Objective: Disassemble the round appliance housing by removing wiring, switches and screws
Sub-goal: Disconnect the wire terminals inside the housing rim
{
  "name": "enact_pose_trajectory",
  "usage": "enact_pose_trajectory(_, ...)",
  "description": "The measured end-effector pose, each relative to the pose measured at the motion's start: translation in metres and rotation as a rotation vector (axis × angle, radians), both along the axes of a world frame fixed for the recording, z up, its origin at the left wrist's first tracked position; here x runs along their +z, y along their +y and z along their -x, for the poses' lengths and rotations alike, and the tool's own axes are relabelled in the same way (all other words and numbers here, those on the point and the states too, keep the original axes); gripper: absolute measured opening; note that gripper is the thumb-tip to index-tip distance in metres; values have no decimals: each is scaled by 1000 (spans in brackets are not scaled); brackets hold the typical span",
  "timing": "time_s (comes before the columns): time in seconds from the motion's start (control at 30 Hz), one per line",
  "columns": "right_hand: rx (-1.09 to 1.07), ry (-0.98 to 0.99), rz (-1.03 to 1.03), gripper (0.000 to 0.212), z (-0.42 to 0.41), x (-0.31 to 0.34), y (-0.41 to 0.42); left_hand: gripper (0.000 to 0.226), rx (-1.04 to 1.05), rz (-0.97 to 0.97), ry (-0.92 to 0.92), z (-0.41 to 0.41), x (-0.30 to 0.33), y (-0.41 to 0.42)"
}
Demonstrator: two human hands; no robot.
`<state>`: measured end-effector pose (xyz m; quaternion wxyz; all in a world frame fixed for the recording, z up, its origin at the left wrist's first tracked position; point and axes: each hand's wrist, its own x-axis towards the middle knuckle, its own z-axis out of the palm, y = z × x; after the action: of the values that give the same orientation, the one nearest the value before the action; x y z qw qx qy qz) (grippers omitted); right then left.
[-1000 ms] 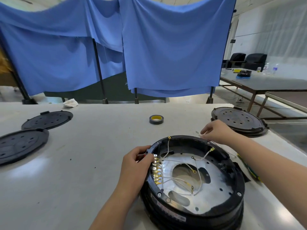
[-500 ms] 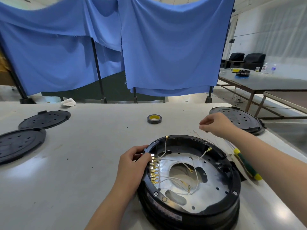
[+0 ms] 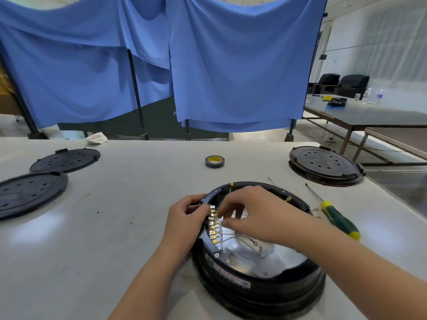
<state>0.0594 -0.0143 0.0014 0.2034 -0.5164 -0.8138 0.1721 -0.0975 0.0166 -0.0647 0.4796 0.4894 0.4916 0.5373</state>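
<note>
The round black appliance housing (image 3: pixel 258 289) sits open on the white table, its silver inner plate (image 3: pixel 272 257) showing. A row of brass terminals (image 3: pixel 213 224) with white wires (image 3: pixel 231 236) lines its left inner wall. My left hand (image 3: pixel 184 218) grips the housing's left rim from outside, beside a red part. My right hand (image 3: pixel 256 213) reaches over the housing, its fingertips pinching at a wire by the upper terminals. My right forearm hides the housing's right side.
A green and yellow screwdriver (image 3: pixel 335 215) lies right of the housing. A roll of black tape (image 3: pixel 215 161) sits further back. Two black perforated lids (image 3: pixel 32 190) lie at the left, another round unit (image 3: pixel 323 165) at the back right. Blue curtains hang behind.
My right hand has come from the housing's far right rim across to the terminal row on the left. My left hand has stayed on the rim.
</note>
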Motion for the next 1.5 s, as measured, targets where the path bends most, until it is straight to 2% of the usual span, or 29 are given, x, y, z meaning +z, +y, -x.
enact_pose_trajectory(0.2, -26, 65, 78, 13, 6, -15, -4, 27, 5, -22, 24, 0, 1, -1)
enact_pose_trajectory(0.37, -21, 65, 79, 5, 8, -21, -7, 31, -13, -36, 8, -2, 4, -3)
enact_pose_trajectory(0.6, -30, 73, 126, 10, 9, -14, -4, 28, -16, -14, 14, 0, 3, -2)
enact_pose_trajectory(0.87, -209, -9, 14, 10, 18, -21, -20, 27, -8, -12, 7, -1, 3, -1)
enact_pose_trajectory(1.13, -154, -15, 88, 14, 16, -9, -15, 26, -9, -16, 19, -1, 3, -1)
enact_pose_trajectory(1.33, -244, -62, -31, 11, 24, -19, -25, 27, -3, -11, 2, -1, 3, -1)
enact_pose_trajectory(1.5, -189, -34, 42, 10, 19, -11, -18, 28, -8, -30, 19, -1, 4, -1)
